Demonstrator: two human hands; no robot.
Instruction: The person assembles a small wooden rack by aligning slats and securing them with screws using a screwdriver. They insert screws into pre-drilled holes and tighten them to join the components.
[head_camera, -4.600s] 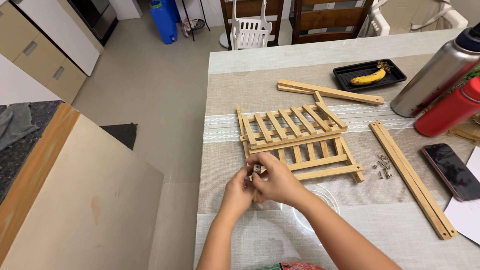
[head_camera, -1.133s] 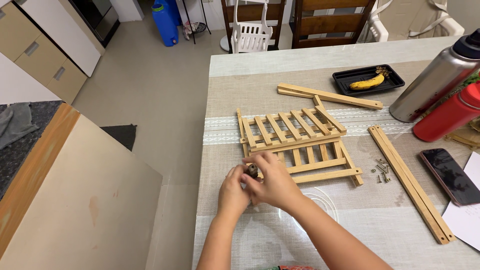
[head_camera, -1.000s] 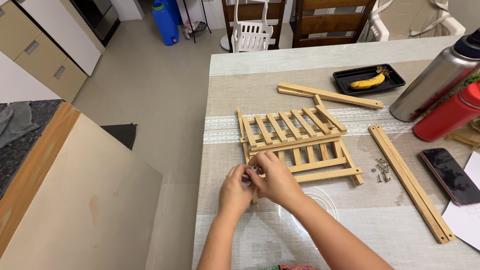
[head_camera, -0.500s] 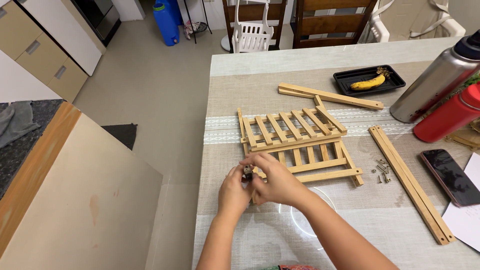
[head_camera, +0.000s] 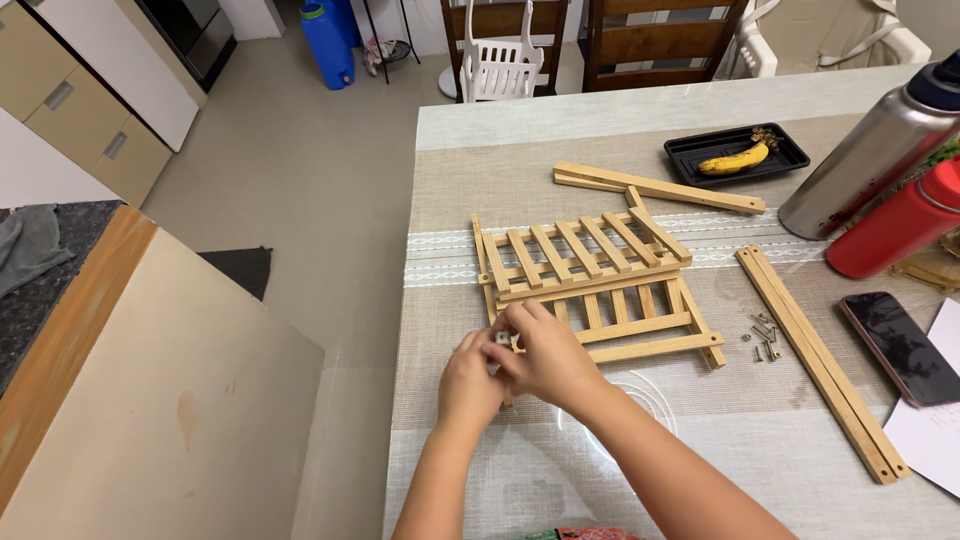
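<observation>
Hands first: the left hand (head_camera: 470, 378) and right hand (head_camera: 545, 355) meet at the near-left corner of a slatted wooden rack (head_camera: 590, 275), fingers pressed together around a small metal fitting (head_camera: 502, 339) at the frame's joint; whether either hand truly pinches it cannot be told, since the knuckles cover it. The bench (head_camera: 520, 110), laid with a woven beige runner, carries everything. The rack lies flat near the bench's left edge, two slatted panels overlapping. Toward the right edge lie a pair of long wooden rails (head_camera: 820, 365); another rail pair (head_camera: 655, 187) lies angled toward the far edge. At the far-right corner stand a steel flask (head_camera: 865, 160) and a red bottle (head_camera: 895, 225), with a black tray holding a banana (head_camera: 737, 158) just beside them. A dark phone (head_camera: 900, 345) rests near the right edge. Smallest, a scatter of screws (head_camera: 762, 335) sits between rack and rails. Seating this fitting well likely calls for holding the frame steady and keeping the piece square to its hole.
</observation>
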